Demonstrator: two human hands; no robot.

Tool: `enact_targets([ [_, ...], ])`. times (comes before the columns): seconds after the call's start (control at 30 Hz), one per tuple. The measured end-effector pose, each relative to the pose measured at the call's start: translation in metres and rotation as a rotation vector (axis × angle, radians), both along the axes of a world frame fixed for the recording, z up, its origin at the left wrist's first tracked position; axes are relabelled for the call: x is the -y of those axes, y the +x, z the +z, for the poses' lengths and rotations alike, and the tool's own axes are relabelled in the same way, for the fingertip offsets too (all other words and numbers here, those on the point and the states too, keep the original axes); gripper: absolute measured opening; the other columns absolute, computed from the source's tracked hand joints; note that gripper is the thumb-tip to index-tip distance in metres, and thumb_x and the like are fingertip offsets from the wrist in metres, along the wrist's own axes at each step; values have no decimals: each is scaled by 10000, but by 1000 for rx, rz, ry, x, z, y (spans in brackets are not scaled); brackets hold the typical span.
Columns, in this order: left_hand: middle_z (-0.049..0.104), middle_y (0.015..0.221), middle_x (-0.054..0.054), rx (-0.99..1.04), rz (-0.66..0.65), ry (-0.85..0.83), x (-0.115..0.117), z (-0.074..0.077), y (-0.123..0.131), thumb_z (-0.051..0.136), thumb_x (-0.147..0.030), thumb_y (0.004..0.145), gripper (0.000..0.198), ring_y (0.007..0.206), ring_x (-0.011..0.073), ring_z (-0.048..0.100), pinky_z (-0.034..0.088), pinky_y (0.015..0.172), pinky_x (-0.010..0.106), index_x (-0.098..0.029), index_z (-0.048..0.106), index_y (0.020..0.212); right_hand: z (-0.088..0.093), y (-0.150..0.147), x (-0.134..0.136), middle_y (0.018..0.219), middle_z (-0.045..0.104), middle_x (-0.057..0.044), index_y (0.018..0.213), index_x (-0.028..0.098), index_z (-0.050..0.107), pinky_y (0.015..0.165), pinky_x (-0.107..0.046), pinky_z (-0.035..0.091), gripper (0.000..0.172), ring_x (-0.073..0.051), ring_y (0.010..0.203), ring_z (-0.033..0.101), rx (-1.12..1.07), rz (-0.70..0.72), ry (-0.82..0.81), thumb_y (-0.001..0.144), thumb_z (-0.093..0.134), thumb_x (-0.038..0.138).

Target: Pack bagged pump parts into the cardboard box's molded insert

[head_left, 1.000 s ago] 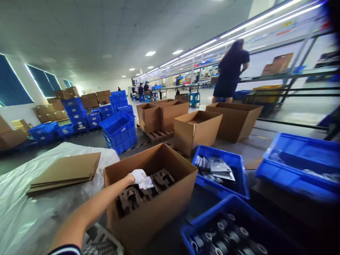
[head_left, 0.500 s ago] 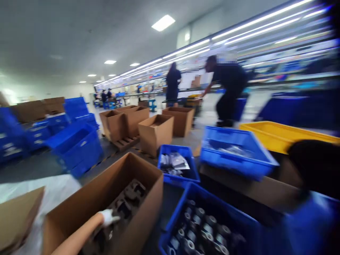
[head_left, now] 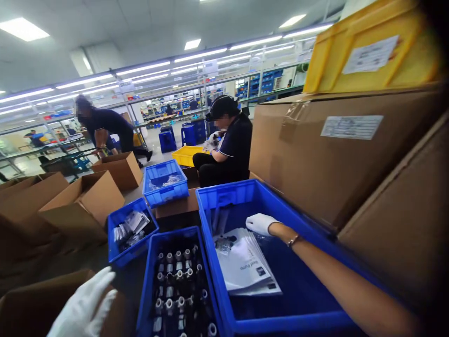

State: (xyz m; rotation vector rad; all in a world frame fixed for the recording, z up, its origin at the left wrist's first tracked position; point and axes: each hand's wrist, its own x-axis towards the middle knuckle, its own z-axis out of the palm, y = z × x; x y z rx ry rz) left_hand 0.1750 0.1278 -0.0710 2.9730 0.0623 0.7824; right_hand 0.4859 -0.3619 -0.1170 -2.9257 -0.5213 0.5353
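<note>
**A:** So where were your hands at that point? Your right hand (head_left: 261,223), in its white glove, was reaching down into the big blue crate (head_left: 224,194) right in front of you, hovering just over the stack of white booklets (head_left: 245,264) lying on the crate floor. Fingers looked loosely curled and narrow, nothing gripped in them as far as I could see.

**B:** And your left?

**A:** Your left hand (head_left: 86,306), gloved too, was low at the bottom edge, fingers spread wide and holding nothing, right above the rim of a cardboard box (head_left: 31,306).

**B:** What sat between them?

**A:** A second blue crate (head_left: 147,281) packed with small dark cylindrical parts (head_left: 177,281), touching the big one's left wall. Past that, a smaller blue bin (head_left: 117,250) with bagged bits in it, and another blue bin (head_left: 164,193) resting on a carton further back.

**B:** Anyone else around you?

**A:** Yeah, a seated person (head_left: 228,145) in a dark shirt just behind your crate, and another person (head_left: 105,128) bent over further left. Big brown cartons (head_left: 315,154) were stacked on your right with a yellow crate (head_left: 368,47) on top.
</note>
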Motion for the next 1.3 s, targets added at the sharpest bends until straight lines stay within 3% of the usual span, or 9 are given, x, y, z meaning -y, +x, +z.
enact_targets([
  [0.1, 644, 1294, -23, -89, -328, 84, 113, 30, 54, 479, -415, 935, 324, 1160, 202, 621, 554, 971, 338, -377, 574, 1242, -7, 4, 3, 999, 674, -64, 952, 134, 667, 901, -402, 502, 238, -193, 952, 630, -50, 37, -1, 976, 559, 345],
  [0.2, 684, 1189, 25, -201, -596, 73, 205, 33, 94, 481, -297, 947, 247, 1078, 197, 644, 550, 945, 335, -289, 603, 1160, -14, 4, 6, 964, 696, -90, 923, 122, 688, 857, -398, 509, 265, -209, 917, 652, -77, 41, 9, 973, 527, 326],
  [0.37, 704, 810, 44, -534, -820, 252, 291, -13, 126, 543, -270, 894, 156, 751, 219, 678, 546, 700, 345, -204, 628, 782, -29, 8, 8, 1100, 680, -177, 1092, 98, 680, 822, -406, 505, 365, -274, 983, 662, -96, -3, 59, 983, 448, 357],
  [0.5, 711, 795, 62, -765, -867, 318, 325, -42, 137, 545, -394, 877, 242, 678, 257, 696, 483, 523, 329, -192, 649, 796, -49, 14, 7, 1324, 576, -173, 1369, 127, 521, 922, -380, 470, 453, -279, 1178, 580, -103, -30, 145, 986, 399, 335],
  [0.77, 736, 904, 179, -944, -729, 264, 344, -40, 146, 537, -488, 846, 413, 731, 336, 710, 498, 525, 375, -146, 719, 989, -62, 16, 3, 1210, 646, -150, 1193, 138, 645, 881, -379, 473, 371, -300, 1107, 615, -98, -3, 189, 966, 382, 268],
  [0.93, 720, 809, 104, -743, -797, 356, 310, -6, 155, 489, -299, 911, 269, 761, 287, 693, 523, 659, 393, -168, 693, 793, -64, 14, -2, 1312, 575, -178, 1380, 131, 504, 910, -375, 453, 447, -303, 1187, 566, -69, -29, 185, 978, 384, 284],
  [1.1, 712, 1071, 66, -459, -555, -166, 248, 35, 181, 385, -372, 989, 330, 1023, 228, 641, 487, 925, 380, -212, 664, 1064, -67, 13, -3, 1180, 632, -171, 1186, 156, 636, 818, -378, 457, 362, -318, 1073, 619, -69, -15, 157, 990, 378, 317],
  [1.2, 703, 1100, 37, -397, -489, -381, 225, 41, 185, 401, -410, 987, 328, 1049, 197, 621, 469, 964, 353, -231, 658, 1086, -69, 14, -2, 1154, 643, -159, 1153, 158, 644, 781, -356, 449, 345, -304, 1042, 630, -67, -21, 151, 989, 387, 322],
  [1.3, 700, 1091, 28, -384, -482, -408, 219, 35, 180, 411, -411, 986, 317, 1040, 184, 618, 461, 963, 342, -234, 658, 1076, -67, 16, -2, 1151, 650, -151, 1167, 150, 636, 763, -330, 439, 338, -284, 1037, 631, -60, -40, 157, 986, 401, 312],
])
